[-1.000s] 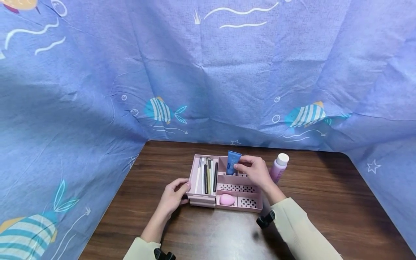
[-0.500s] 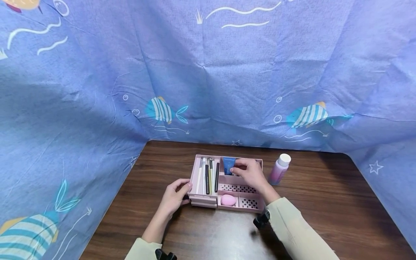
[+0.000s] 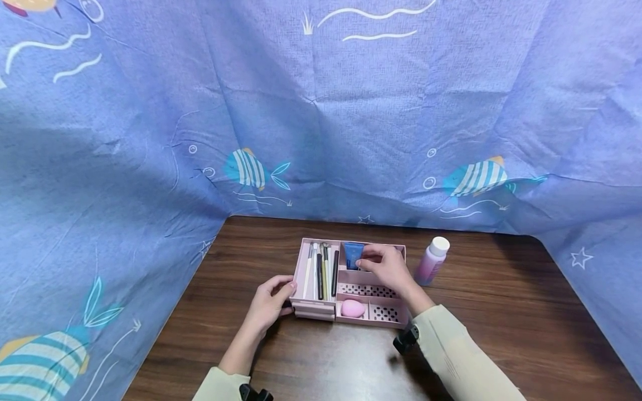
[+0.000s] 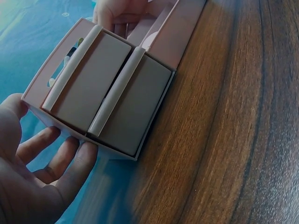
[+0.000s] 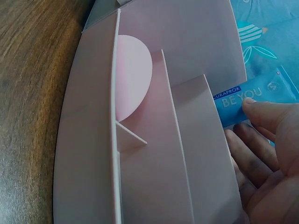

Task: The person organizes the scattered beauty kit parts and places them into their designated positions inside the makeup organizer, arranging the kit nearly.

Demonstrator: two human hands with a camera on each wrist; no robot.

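Note:
A pink desk organizer (image 3: 368, 276) with compartments and two front drawers (image 4: 110, 88) stands on the table. My left hand (image 3: 269, 299) holds its left side, thumb at the upper rim and fingers against the side wall. My right hand (image 3: 393, 270) pinches a blue toothpaste tube (image 3: 352, 256) between thumb and fingers. The tube stands upright within the back compartment; "BE YOU" is readable on it in the right wrist view. A pink makeup sponge (image 3: 353, 308) sits in the front compartment. Several slim brushes and pencils (image 3: 321, 273) lie in the left tray.
A purple-pink bottle with a white cap (image 3: 431, 262) stands right of the organizer, close to my right forearm. The dark wooden table (image 3: 501, 295) reaches back to a blue fish-patterned cloth (image 3: 371, 139) hanging behind and at the sides.
My right hand has lowered the toothpaste tube into the back compartment over the first half second, then stayed almost still. The left hand keeps its place on the organizer.

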